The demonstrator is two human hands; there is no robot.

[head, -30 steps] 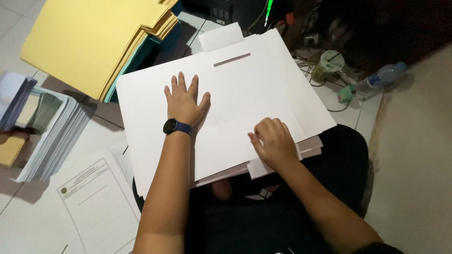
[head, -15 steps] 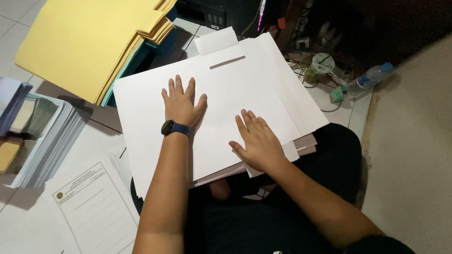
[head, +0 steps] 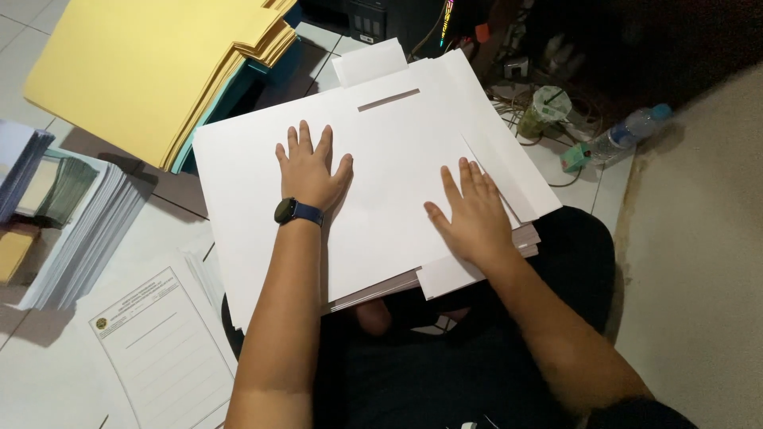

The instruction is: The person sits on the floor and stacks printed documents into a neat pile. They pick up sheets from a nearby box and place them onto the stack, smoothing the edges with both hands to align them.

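The printed white form sheet [head: 159,349] lies on the tiled floor [head: 32,381] nearest me. Above it, the large white card sheet with a slot cut near its top edge [head: 381,199] rests on a stack across the person's lap. The left hand [head: 308,171] and the right hand [head: 475,214] both press flat on it, fingers spread, grasping nothing. The stack overhangs the knees, so uneven pressure could skew or slide the sheets. Farther off, the pile of yellow folders [head: 151,63] and the clear plastic bottle [head: 624,135] sit near; a leak could wet paper.
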